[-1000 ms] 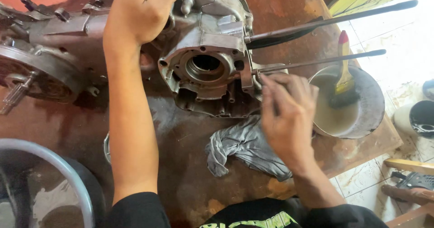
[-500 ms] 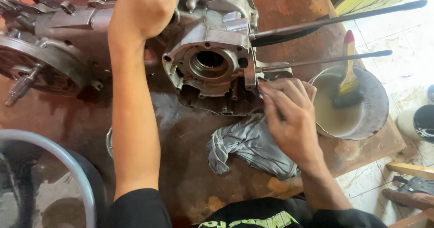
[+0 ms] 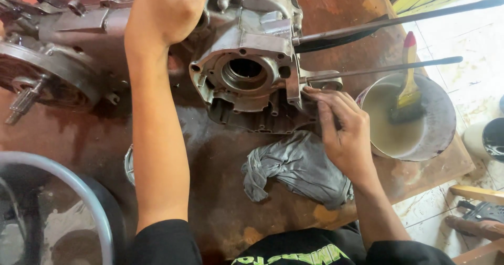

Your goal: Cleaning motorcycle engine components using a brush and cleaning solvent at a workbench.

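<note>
Two hands on one engine crankcase (image 3: 252,70), which sits mid-bench (image 3: 220,154), its long axis running left to right. My left hand (image 3: 168,7) clasps its top; my right hand (image 3: 341,128), nearer the long steel rod (image 3: 378,69), pinches at the crankcase's right edge.

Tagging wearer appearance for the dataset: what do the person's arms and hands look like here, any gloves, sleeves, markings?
Both arms are bare from the upper arm down. No gloves, watch, rings or bands show on the left hand or the right hand. Short black sleeves end above the elbows; they belong to a black shirt with yellow-green printed lettering on the chest. No tattoos or markings are visible on either arm.
</note>
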